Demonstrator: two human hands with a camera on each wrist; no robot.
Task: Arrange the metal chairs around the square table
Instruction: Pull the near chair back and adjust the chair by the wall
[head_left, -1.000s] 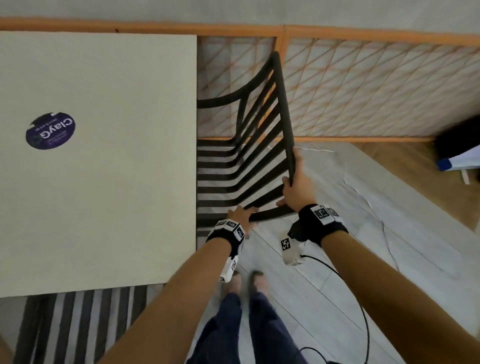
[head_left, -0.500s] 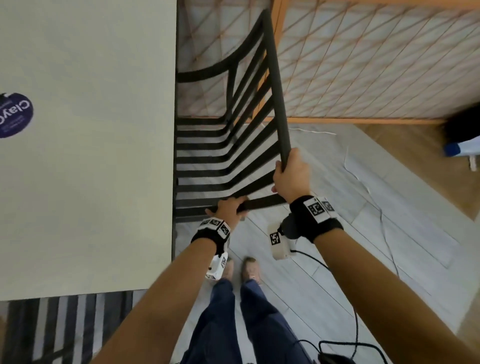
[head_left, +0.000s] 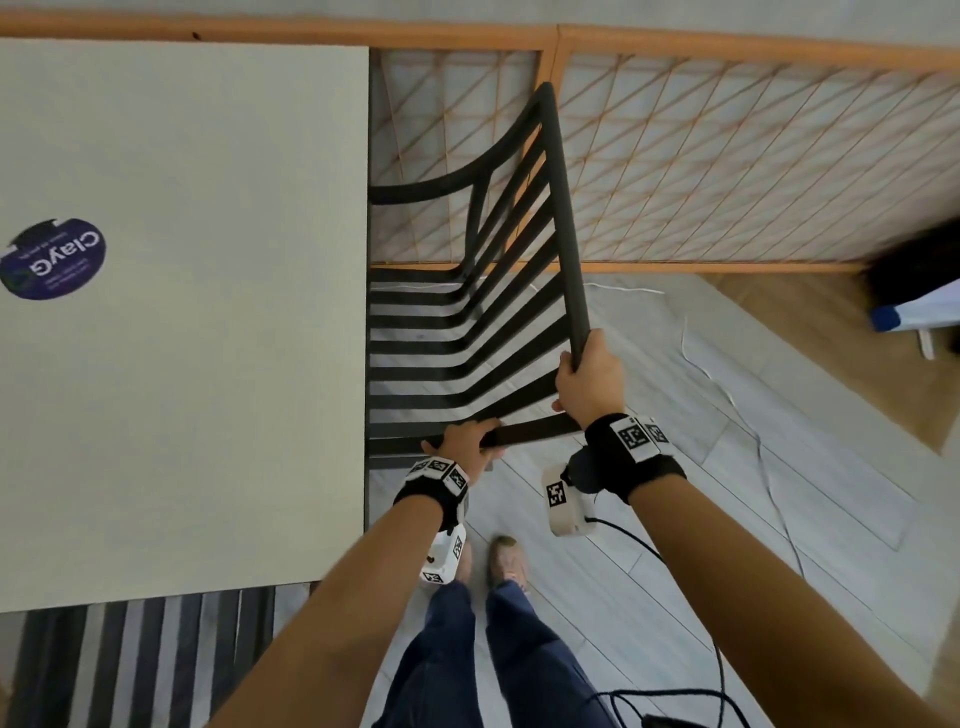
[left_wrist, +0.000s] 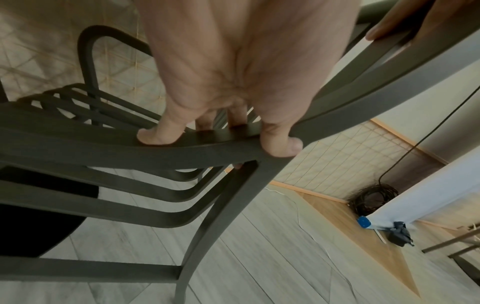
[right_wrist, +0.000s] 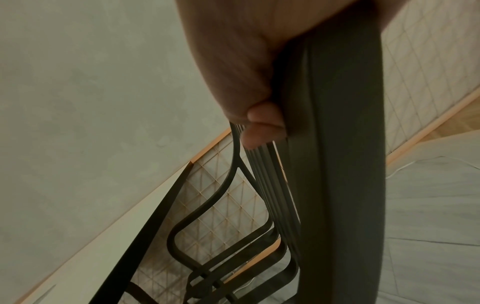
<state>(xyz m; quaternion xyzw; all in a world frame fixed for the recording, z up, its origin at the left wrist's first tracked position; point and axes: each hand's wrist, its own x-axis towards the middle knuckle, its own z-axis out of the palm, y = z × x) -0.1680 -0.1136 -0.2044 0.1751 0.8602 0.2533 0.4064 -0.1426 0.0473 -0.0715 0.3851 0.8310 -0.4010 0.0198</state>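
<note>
The left hand's fingers (left_wrist: 161, 133) curl over the chair's near armrest, thumb wrapped beneath, so the left hand (head_left: 462, 441) grasps that bar low and close to the table (head_left: 182, 312). The right hand (head_left: 589, 379) clenches the top rail of the backrest, fingers (right_wrist: 262, 123) folded round it. The two holds sit at a corner of the frame, which probably gives both steering and push. The chair (head_left: 467, 332) faces the table, its slatted seat partly tucked under the right edge, its far armrest close to the lattice screen (head_left: 727, 171). A second chair (head_left: 130, 654) shows beneath the table's near edge.
</note>
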